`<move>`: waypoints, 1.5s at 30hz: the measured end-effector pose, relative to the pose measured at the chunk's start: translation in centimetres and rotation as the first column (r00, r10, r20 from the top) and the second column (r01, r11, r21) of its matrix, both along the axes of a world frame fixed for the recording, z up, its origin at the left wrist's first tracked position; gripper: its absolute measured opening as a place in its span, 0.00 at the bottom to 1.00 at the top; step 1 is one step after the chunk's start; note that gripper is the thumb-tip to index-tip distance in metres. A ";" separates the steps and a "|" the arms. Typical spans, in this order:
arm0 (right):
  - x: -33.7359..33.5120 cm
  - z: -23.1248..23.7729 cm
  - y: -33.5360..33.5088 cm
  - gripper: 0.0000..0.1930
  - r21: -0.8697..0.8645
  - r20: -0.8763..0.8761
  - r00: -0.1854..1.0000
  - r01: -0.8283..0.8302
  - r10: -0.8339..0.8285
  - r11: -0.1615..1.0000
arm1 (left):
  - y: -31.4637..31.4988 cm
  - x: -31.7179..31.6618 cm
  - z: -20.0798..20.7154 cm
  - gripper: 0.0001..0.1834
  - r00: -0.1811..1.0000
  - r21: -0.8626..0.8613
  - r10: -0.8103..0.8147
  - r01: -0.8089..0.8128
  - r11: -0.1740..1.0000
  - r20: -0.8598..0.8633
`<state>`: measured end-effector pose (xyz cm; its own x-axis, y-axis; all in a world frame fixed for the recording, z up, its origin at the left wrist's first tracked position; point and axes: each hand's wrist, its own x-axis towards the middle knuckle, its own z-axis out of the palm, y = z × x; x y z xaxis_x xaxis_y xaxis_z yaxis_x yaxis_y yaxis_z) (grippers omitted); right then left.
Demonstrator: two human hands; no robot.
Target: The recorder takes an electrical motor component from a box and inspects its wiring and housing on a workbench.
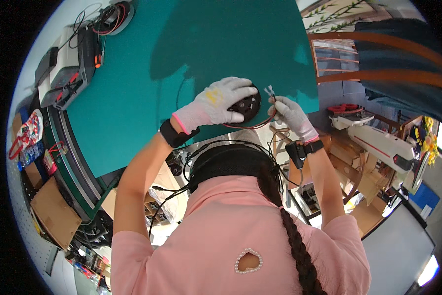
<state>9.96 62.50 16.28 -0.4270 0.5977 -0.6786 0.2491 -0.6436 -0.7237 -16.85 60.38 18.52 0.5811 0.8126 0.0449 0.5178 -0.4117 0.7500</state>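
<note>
My left hand (218,102), in a white glove with a pink cuff, is closed over a black round part (247,106) with small holes in its face. The fingers lie across its top and the thumb along its near side. Red and dark wires (253,127) loop from this part to my right hand (290,117), also gloved. Its fingers pinch the wires near their end, and a pale connector (269,90) sticks up beyond the fingertips. Both hands are at the near edge of the green work surface (117,123).
At the far left stand a grey-and-white case (66,73) with red parts and another round part (120,18) with wires. An orange-tipped tool (98,61) lies beside the case. On the right are a white machine arm (381,142) and a wooden chair-like frame (398,77).
</note>
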 end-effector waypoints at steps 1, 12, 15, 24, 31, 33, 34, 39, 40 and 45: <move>0.6 -0.4 -0.9 0.15 -0.035 -0.084 0.995 0.049 -0.052 0.998 | 0.3 0.8 0.8 0.38 0.995 0.005 -0.092 0.093 0.996 -0.033; 6.0 -3.3 -5.0 0.14 -0.006 -0.233 0.957 0.178 -0.174 0.984 | -1.0 4.1 2.2 0.30 0.903 -0.094 0.077 -0.128 0.987 -0.422; 7.4 -4.3 -4.5 0.14 0.062 -0.221 0.940 0.278 -0.259 0.959 | -1.7 4.8 2.4 0.29 0.807 -0.024 0.260 -0.321 0.947 -0.530; 10.4 -5.0 -1.3 0.07 -0.438 -0.469 0.553 0.532 -0.689 0.725 | -2.3 4.7 1.5 0.34 0.502 0.008 0.502 -0.702 0.712 -0.704; 7.6 -7.0 2.2 0.07 -0.468 -0.563 0.428 0.540 -0.707 0.700 | -3.3 5.6 0.5 0.31 0.470 0.085 0.599 -0.737 0.671 -0.649; 6.4 -6.9 3.0 0.08 -0.435 -0.566 0.442 0.557 -0.695 0.708 | -3.1 5.6 0.2 0.31 0.463 0.086 0.575 -0.725 0.684 -0.675; 5.6 -6.8 3.2 0.08 -0.439 -0.579 0.455 0.525 -0.677 0.729 | -3.0 5.6 0.0 0.31 0.461 0.074 0.547 -0.715 0.696 -0.699; 2.0 -6.7 2.9 0.08 -0.448 -0.625 0.533 0.354 -0.570 0.821 | -3.0 5.6 -0.5 0.29 0.479 0.084 0.526 -0.678 0.730 -0.702; 1.4 -6.7 2.6 0.08 -0.454 -0.628 0.519 0.362 -0.581 0.814 | -2.9 5.7 -0.4 0.29 0.481 0.087 0.516 -0.666 0.740 -0.708; -1.7 -6.7 1.6 0.09 -0.463 -0.559 0.702 0.179 -0.442 0.868 | -2.4 5.7 -0.1 0.31 0.483 0.032 0.459 -0.663 0.748 -0.746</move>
